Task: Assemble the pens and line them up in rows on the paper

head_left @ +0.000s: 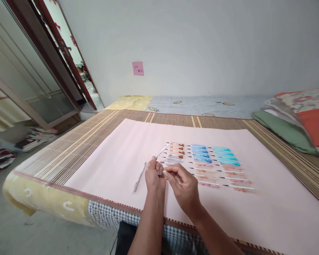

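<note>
My left hand (153,173) is closed round a thin, pale pen (162,151) whose narrow end sticks out up and to the right. My right hand (183,186) meets it at the pen's near end, thumb and forefinger pinched on a small pale piece I cannot make out. Just left of my left hand, a clear-and-white pen (139,177) lies slanted on the pink sheet (103,173). Beyond and right of my hands are rows of dark-tipped pens: brown ones (177,152), blue ones (200,151), teal ones (224,154) and pinkish ones (236,179).
The sheet lies on a striped mat (77,141) over a bed. Folded cloths and a green fabric (281,127) are piled at the right. A pink note (138,68) is stuck to the wall behind. A glass-panelled door (29,67) stands at the left.
</note>
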The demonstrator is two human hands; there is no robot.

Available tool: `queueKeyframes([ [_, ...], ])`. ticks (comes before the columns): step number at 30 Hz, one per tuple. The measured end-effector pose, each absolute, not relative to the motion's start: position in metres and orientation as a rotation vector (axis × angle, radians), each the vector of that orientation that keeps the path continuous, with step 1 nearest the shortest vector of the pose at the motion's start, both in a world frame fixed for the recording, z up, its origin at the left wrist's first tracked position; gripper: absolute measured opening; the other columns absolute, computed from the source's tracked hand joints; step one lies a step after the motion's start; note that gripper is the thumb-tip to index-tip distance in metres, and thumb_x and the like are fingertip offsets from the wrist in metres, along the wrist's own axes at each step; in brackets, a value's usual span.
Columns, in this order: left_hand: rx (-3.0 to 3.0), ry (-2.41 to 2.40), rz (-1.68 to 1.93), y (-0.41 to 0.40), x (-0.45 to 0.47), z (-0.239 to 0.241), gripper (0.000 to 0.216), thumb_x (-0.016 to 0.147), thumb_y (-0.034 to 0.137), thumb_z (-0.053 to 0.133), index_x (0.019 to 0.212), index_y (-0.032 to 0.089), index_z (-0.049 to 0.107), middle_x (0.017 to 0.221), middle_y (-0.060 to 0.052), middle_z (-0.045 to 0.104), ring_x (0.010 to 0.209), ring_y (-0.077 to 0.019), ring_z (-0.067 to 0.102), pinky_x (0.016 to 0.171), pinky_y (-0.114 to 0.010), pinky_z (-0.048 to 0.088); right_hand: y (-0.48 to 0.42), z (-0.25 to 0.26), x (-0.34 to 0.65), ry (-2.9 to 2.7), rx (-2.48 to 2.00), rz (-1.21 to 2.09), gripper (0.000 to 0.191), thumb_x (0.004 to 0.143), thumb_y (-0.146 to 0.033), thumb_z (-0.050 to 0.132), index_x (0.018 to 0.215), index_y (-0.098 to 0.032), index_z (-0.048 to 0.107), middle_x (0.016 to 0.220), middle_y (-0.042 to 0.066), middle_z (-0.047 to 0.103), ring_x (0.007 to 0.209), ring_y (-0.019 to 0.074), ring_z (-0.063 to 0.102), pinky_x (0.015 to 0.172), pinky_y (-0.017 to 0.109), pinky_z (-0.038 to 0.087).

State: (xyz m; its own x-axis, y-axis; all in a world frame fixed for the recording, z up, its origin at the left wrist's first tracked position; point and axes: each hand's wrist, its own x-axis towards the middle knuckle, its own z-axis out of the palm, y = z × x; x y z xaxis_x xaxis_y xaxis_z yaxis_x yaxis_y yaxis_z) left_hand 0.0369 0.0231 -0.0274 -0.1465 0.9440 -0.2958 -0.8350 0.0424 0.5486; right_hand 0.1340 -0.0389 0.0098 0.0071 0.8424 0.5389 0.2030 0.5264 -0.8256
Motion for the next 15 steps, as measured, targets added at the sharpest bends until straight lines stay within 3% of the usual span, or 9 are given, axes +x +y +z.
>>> queueKeyframes([
  [3, 0.122, 0.748, 1.683, 0.0229, 0.0411, -0.0232, 0.041, 0.078, 0.036, 0.083, 0.069, 0.018, 0.047, 0.047, 0.012, 0.027, 0.038, -0.0038, 0.026, 0.039, -0.019, 0.018, -0.0375, 0.0125, 0.1380, -1.511, -0.897, 0.642, 0.010, 0.097, -0.022, 0.059, 0.096, -0.023, 0.069, 0.087, 0.002, 0.070, 0.082, 0.0177, 0.068, 0.075, 0.029, 0.054],
  [15, 0.178, 0.810, 1.742, 0.0229, 0.0428, -0.0270, 0.049, 0.073, 0.036, 0.087, 0.066, 0.020, 0.041, 0.049, 0.012, 0.032, 0.041, -0.0038, 0.029, 0.040, -0.018, 0.021, -0.0346, 0.0081, 0.1379, -1.712, -0.794, 0.460, 0.020, 0.098, -0.011, 0.054, 0.106, -0.025, 0.067, 0.097, 0.005, 0.067, 0.094, 0.0187, 0.066, 0.082, 0.032, 0.054],
])
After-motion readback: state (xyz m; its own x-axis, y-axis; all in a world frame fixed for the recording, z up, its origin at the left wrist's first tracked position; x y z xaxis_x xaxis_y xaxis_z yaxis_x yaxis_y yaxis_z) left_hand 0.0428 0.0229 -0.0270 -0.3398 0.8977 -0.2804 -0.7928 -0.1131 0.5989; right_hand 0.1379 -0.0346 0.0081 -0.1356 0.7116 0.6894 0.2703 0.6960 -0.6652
